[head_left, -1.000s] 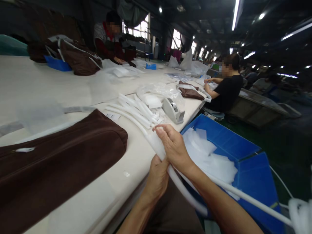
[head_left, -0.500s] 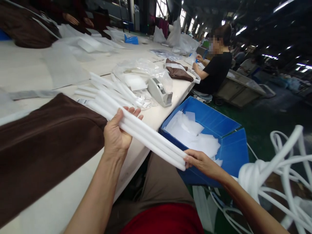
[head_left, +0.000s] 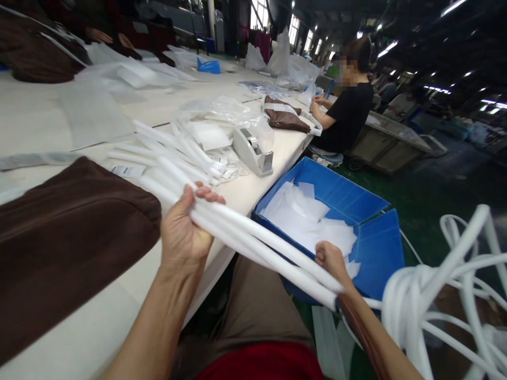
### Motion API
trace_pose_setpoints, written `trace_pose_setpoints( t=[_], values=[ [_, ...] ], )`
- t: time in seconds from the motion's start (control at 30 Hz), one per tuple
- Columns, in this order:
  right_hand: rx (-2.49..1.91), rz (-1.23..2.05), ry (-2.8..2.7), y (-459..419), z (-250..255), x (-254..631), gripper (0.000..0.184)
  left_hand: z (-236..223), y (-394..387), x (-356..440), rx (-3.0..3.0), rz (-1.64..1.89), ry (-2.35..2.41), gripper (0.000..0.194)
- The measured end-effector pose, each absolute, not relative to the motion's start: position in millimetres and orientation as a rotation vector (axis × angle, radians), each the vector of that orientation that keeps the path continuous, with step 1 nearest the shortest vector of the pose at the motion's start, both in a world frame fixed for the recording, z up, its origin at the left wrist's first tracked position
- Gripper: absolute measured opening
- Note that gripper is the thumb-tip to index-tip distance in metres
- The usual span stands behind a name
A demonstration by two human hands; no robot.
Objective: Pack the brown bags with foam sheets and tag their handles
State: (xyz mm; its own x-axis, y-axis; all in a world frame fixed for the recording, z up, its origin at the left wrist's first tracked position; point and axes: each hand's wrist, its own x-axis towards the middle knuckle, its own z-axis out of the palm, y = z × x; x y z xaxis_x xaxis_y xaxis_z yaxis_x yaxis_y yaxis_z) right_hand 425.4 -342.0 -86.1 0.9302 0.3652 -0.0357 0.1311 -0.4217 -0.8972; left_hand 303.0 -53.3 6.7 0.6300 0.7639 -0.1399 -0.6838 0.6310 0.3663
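My left hand [head_left: 188, 227] is wrapped round a bundle of white foam tubes [head_left: 253, 232], its thumb on top and fingertips curled on the far side. The tubes slant down to the right, and their near ends reach my right wrist. Over the blue bin, my right hand [head_left: 330, 258] is curled into a loose fist, off the bundle. Its palm faces away, so anything inside is hidden. More white tubes [head_left: 190, 148] lie on the table beyond my left hand, beside a grey tape dispenser [head_left: 253, 153]. A dark brown fabric bag [head_left: 79, 232] lies left of my left hand.
A blue bin [head_left: 380, 243] with white foam sheets [head_left: 309, 211] stands at the table's edge. Coiled white tubing [head_left: 412, 295] is at the right. Across the table [head_left: 154, 108] are clear plastic bags and a brown bag [head_left: 283, 116]. A co-worker [head_left: 344, 111] sits farther along.
My right hand has let go of the tube ends and moved up and right, curling shut. The tubes now extend farther right past my left hand, their ends slightly spread.
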Motion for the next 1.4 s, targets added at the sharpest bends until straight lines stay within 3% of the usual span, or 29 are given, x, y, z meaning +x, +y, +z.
trace_pose_setpoints(
  t=[0.07, 0.17, 0.27, 0.4, 0.77, 1.0, 1.1, 1.2, 1.3, 1.4],
  values=[
    [-1.948, 0.259, -0.230, -355.1, -85.8, 441.3, 0.039, 13.4, -49.6, 292.0, 0.328, 0.959, 0.236, 0.025],
    [-1.861, 0.255, -0.134, -363.3, -68.1, 456.0, 0.043, 10.6, -61.6, 285.6, 0.546, 0.983, 0.229, 0.007],
    [-1.797, 0.291, -0.245, -344.0, -37.4, 455.5, 0.045, -10.8, -101.1, 295.3, 0.682, 0.670, 0.322, 0.034],
    [-1.672, 0.340, -0.482, -294.1, 1.5, 435.5, 0.042, -38.8, -153.5, 310.6, 0.684, 0.437, 0.333, 0.039],
    [-1.617, 0.346, -0.752, -216.0, 23.6, 390.2, 0.031, -47.5, -175.6, 307.2, 0.704, 0.407, 0.267, 0.026],
    [-1.694, 0.114, -0.950, -194.4, 25.3, 373.9, 0.031, -37.3, -165.5, 313.5, 0.677, 0.572, 0.320, 0.048],
    [-1.886, -0.052, -1.087, -215.9, 14.0, 374.9, 0.052, -33.0, -151.4, 322.3, 0.683, 0.555, 0.352, 0.047],
    [-2.197, 0.061, -1.022, -268.7, -17.4, 379.6, 0.069, -28.2, -141.6, 329.2, 0.665, 0.494, 0.403, 0.038],
    [-2.479, 0.322, -0.848, -339.7, -53.5, 392.5, 0.071, -15.5, -136.1, 332.5, 0.662, 0.512, 0.361, 0.027],
    [-2.646, 0.268, -0.631, -418.0, -66.6, 408.4, 0.055, 3.8, -120.4, 334.6, 0.584, 0.618, 0.372, 0.007]
  ],
)
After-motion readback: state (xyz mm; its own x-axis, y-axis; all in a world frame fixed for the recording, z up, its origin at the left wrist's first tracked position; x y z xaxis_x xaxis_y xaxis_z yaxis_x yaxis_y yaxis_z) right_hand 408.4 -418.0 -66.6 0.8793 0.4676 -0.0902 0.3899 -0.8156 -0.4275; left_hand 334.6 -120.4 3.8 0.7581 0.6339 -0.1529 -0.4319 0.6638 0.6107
